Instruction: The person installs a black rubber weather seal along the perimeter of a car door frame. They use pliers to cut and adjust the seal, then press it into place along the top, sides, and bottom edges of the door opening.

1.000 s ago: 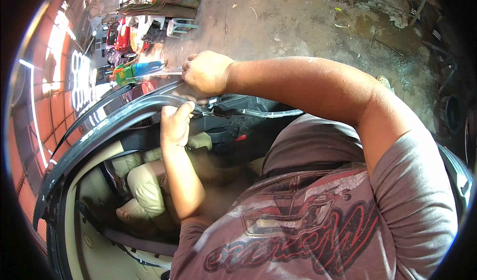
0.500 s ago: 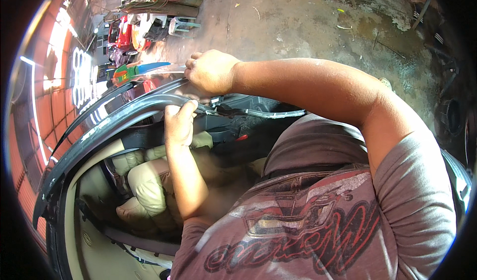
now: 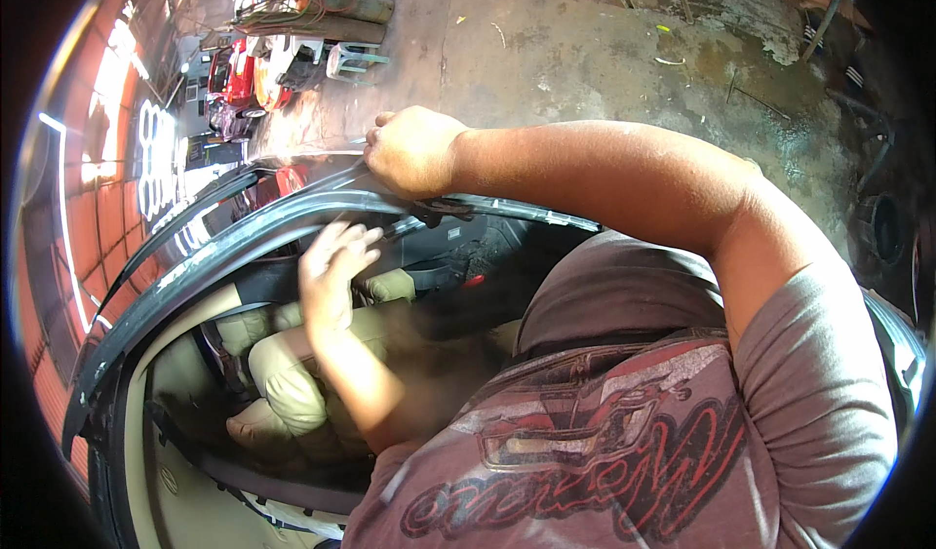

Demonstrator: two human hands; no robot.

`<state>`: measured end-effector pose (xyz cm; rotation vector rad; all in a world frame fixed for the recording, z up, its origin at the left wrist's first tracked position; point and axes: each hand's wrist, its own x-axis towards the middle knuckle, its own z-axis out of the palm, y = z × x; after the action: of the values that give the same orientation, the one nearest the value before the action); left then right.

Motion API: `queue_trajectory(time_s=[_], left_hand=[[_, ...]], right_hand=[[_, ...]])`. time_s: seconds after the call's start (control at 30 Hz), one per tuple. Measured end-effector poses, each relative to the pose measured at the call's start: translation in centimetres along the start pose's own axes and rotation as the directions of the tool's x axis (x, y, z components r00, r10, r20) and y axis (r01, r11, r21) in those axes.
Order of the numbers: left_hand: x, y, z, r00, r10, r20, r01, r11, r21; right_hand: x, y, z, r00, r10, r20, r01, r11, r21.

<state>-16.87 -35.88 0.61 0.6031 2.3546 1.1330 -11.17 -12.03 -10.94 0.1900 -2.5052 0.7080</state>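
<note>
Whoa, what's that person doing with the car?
They're leaning in at the car's dark door frame, using bare hands. The right hand is curled shut at the frame; I can't see what's under its fingers. The left hand is open with fingers spread, beside the frame and not gripping it. Beige seats show inside.

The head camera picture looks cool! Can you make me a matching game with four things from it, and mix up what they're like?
Things:
1. Left hand
2. Right hand
3. Car seat
4. Shirt

What they're like:
A. Cream-coloured and puffy
B. Open and spread out
C. Dark, with a print on the front
D. Curled closed

Right pairs: 1-B, 2-D, 3-A, 4-C
</note>
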Motion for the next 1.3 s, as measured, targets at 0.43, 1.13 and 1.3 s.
queue_trajectory(time_s=[0.43, 1.13, 1.3], left_hand=[[8.6, -4.3, -6.6, 0.932, 0.314, -0.18, -0.342, 0.926, -0.158], [9.3, -11.3, -9.7, 0.672, 0.525, -0.523, -0.487, 0.845, 0.222], [10.9, -6.8, 1.6, 0.779, 0.285, -0.559, -0.627, 0.397, -0.67]], right_hand=[[0.5, 0.1, 0.5, 1.0, -0.018, 0.009, 0.018, 1.0, 0.016], [0.2, -1.4, 0.9, 0.982, -0.053, -0.179, 0.066, 0.995, 0.068], [-0.5, -1.0, -1.5, 0.99, 0.029, -0.138, -0.033, 0.999, -0.028]])
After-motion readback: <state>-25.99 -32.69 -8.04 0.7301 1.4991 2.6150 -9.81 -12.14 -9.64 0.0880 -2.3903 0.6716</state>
